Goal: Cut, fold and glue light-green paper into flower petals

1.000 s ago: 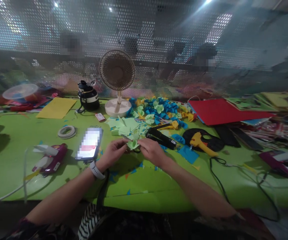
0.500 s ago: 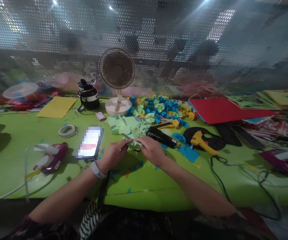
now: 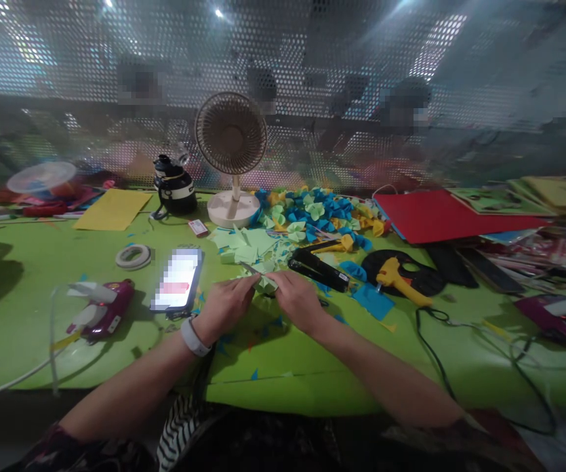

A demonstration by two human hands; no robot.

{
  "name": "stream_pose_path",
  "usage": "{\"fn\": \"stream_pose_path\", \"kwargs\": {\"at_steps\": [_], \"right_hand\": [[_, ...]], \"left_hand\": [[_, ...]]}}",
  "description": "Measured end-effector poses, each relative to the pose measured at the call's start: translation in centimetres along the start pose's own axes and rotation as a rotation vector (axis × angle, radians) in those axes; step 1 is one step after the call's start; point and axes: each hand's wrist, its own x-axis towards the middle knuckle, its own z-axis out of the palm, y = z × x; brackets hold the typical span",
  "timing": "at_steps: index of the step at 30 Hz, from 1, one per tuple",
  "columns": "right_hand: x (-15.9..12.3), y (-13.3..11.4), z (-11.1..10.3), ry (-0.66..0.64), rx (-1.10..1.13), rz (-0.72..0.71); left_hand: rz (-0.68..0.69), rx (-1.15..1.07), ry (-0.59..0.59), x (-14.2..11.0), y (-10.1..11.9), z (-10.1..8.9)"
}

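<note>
My left hand (image 3: 226, 305) and my right hand (image 3: 298, 300) meet over the green table (image 3: 27, 288), both pinched on a small light green folded paper piece (image 3: 265, 284). A white band sits on my left wrist. Just beyond lie loose light green paper pieces (image 3: 246, 247) and a heap of blue, green and yellow folded paper flowers (image 3: 315, 213). A black stapler (image 3: 318, 269) lies close to my right hand.
A phone (image 3: 177, 280) lies left of my hands, a purple glue gun (image 3: 101, 313) further left, a tape roll (image 3: 132, 256) behind it. A small fan (image 3: 231, 157), a black jar (image 3: 173, 187), a yellow-handled tool (image 3: 401, 280), red paper (image 3: 440, 215) and cables (image 3: 440, 341) are around.
Both hands have shifted slightly, bringing the folded green piece lower and closer to the table; the fingers keep pinching it.
</note>
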Motion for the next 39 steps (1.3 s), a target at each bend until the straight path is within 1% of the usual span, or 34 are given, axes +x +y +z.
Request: {"fn": "stream_pose_path", "kwargs": {"at_steps": [3,7,11,16,22,24,27,29,31,34,39], "right_hand": [[0.1,0.1,-0.3,-0.006,-0.015,-0.021],[0.3,0.6,-0.8,-0.034,-0.002,-0.063],[0.4,1.0,-0.8,-0.049,0.048,-0.049],[0.3,0.5,-0.2,-0.049,0.018,-0.017],[0.2,0.2,0.0,-0.038,-0.016,-0.038],[0.2,0.1,-0.2,-0.024,-0.035,-0.048],[0.3,-0.1,-0.5,-0.014,-0.079,-0.046],[0.3,-0.4,-0.5,-0.028,-0.106,-0.011],[0.3,-0.7,-0.5,-0.057,-0.11,0.056],[0.3,-1.4,-0.4,-0.121,-0.067,0.163],[0.4,-2.5,-0.8,-0.227,0.004,0.258]], "left_hand": [[-0.001,-0.038,-0.012,0.1,0.0,-0.2],[-0.017,-0.143,-0.02,0.4,-0.6,-0.2],[-0.028,-0.187,-0.033,0.4,-0.9,-0.1],[0.007,-0.082,-0.071,0.3,-0.6,-0.1],[0.135,0.057,-0.055,0.1,-0.7,-0.2],[0.138,0.087,-0.048,0.1,-0.8,-0.3],[0.109,0.111,-0.046,0.0,-0.6,-0.3],[0.08,0.129,-0.049,0.0,-0.4,-0.2],[0.047,0.153,-0.051,0.0,-0.1,0.0],[-0.008,0.17,-0.039,-0.1,0.5,0.2],[-0.052,0.192,-0.05,-0.3,1.0,0.3]]}}
